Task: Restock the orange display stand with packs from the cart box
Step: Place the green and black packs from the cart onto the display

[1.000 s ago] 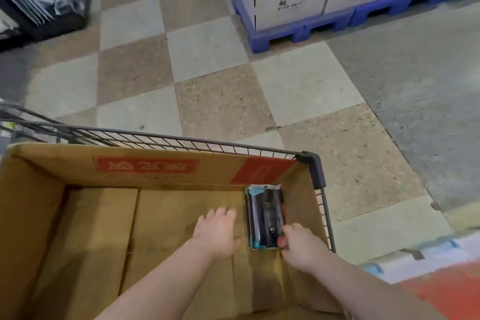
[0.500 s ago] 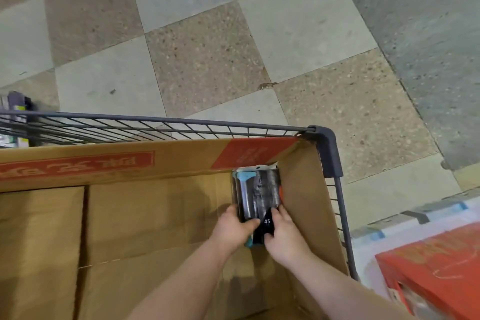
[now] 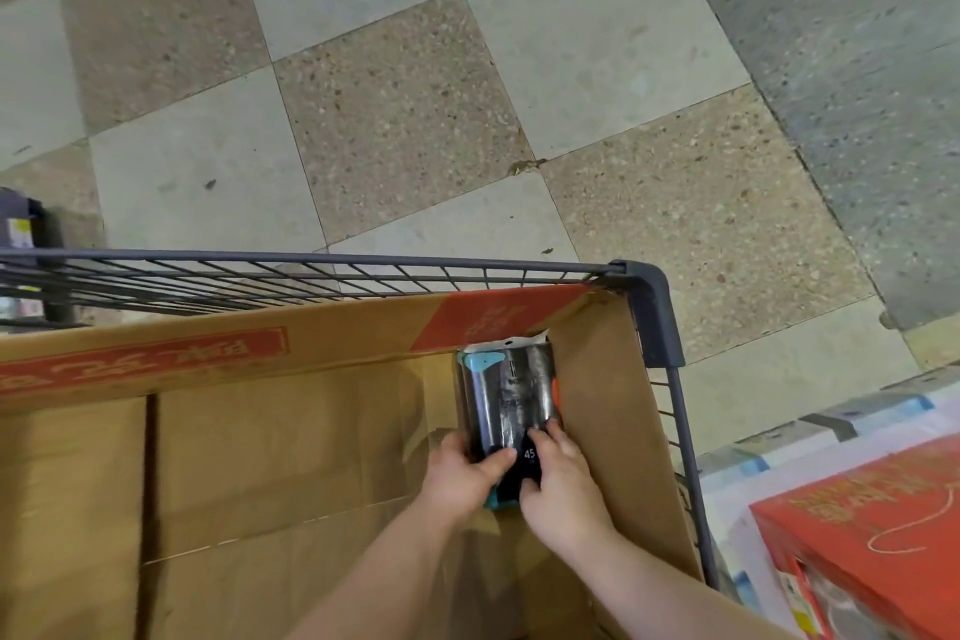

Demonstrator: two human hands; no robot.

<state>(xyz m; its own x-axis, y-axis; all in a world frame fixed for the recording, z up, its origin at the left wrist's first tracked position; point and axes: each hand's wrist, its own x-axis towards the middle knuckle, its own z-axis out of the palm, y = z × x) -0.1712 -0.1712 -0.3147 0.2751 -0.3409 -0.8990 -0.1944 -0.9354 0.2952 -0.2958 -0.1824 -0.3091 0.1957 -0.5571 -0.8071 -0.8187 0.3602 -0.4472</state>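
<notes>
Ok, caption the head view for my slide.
Both hands, left hand and right hand, grip a pack in the cardboard box's corner.

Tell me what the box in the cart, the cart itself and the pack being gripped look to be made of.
Box: matte brown cardboard, judging by its creased folded flaps and red print.
Cart: grey-coated metal wire grid with a smooth, probably plastic, corner cap.
Pack: likely glossy plastic film over dark contents, given its reflections; both the left hand and right hand grip it.

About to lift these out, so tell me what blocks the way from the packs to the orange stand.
Both hands, left hand and right hand, grip the packs. The box wall and cart rim stand between them and the orange stand.
</notes>
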